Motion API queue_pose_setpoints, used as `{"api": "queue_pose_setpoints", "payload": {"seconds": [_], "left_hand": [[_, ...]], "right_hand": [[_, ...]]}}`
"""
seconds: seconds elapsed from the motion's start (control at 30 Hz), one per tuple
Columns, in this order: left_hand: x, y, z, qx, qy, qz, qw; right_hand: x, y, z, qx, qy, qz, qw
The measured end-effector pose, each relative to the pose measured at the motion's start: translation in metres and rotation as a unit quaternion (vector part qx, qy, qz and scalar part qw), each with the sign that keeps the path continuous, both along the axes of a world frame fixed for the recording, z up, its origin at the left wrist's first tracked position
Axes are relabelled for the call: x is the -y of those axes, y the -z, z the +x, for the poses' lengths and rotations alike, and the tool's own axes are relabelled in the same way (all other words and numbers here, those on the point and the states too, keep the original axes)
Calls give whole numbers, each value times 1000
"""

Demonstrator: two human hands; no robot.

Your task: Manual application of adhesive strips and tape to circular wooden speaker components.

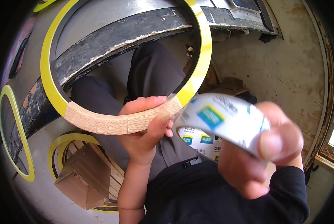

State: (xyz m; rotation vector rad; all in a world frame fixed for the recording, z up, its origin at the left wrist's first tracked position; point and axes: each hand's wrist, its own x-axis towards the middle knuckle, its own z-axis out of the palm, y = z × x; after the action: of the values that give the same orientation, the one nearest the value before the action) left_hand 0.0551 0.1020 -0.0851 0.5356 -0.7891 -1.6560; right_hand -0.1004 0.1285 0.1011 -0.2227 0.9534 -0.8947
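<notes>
My left hand (142, 136) is closed on a large ring (205, 52), its thumb and fingers pinching the lower part. Most of the ring is yellow with a dark inner side; the lower stretch is a pale wood-grain section (107, 124) with fine cross lines. At the right, my right hand (277, 143) grips a roll of clear tape (232, 112) with a white printed core, slightly blurred. Clear tape shows at the right joint of wood and yellow, next to the roll's left edge. Whether it still joins the roll, I cannot tell.
A dark, worn workbench edge (126, 35) crosses in front of my knees. Another yellow ring (28, 149) leans at the left. Below, a brown cardboard box (85, 179) sits among more yellow rings and wooden strips. A stained wall (301, 56) rises at the right.
</notes>
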Motion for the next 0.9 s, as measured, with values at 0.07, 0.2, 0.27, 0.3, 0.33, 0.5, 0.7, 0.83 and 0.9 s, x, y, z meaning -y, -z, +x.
{"api": "queue_pose_setpoints", "payload": {"seconds": [0.07, 0.2, 0.27, 0.3, 0.33, 0.5, 0.7, 0.83, 0.9], "left_hand": [[3, 0, -2, -10, -1, -21, 1000], [5, 7, 1, 39, 7, -50, 998], [5, 7, 2, 74, -17, -39, 996], [6, 9, 1, 74, -12, -40, 996], [5, 12, 1, 89, -20, -43, 995], [4, 14, -1, 91, -29, -48, 994], [3, 9, -5, 65, -27, -33, 997], [4, 13, -5, 55, -23, -52, 997], [6, 15, -6, 60, -18, -84, 995]], "right_hand": [[-6, -2, 4, -84, -8, 2, 996], [-4, 18, -24, -93, -214, -93, 968], [-4, 17, -30, -74, -237, -57, 967], [-7, 22, -31, -57, -225, -50, 971], [-10, 27, -33, -41, -213, -44, 975], [27, 23, -36, -29, -306, 122, 944], [41, 40, -24, 21, -268, 251, 930], [45, 23, -21, -52, -288, 245, 924], [45, 7, -14, -78, -275, 257, 923]]}}
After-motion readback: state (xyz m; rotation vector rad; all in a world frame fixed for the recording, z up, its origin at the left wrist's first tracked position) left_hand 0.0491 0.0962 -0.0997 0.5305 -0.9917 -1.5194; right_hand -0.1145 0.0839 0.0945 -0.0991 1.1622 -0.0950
